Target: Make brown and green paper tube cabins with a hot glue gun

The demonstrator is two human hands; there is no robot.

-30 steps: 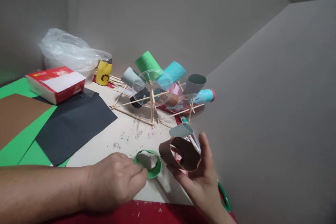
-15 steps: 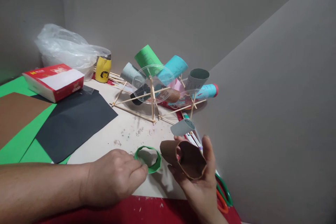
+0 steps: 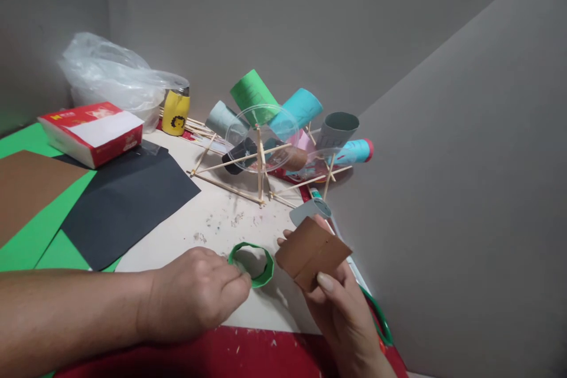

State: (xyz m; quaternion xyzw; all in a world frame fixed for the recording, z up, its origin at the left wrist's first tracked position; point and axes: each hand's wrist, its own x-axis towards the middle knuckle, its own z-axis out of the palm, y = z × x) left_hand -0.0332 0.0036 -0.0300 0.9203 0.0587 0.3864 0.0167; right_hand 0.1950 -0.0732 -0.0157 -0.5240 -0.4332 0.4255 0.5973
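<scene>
My right hand holds a brown paper tube, its thumb pressed on the near end and its fingers behind. The tube's side faces me, with a lengthwise seam showing. At the lower left, my left hand is closed, its fingertips at the left edge of a green paper ring. Just beyond my right hand lies a grey paper tube. Further back stands a stick frame with a clear plastic disc and coloured paper tubes around it, among them a green tube and a blue tube.
Black paper, green paper and brown paper cover the left side. A red and white box, a plastic bag and a yellow container stand behind. Green-handled scissors lie by my right wrist.
My right hand has turned the brown tube, so its side shows now instead of its open end, and the thumb has come across onto it. My left hand stays by the green ring.
</scene>
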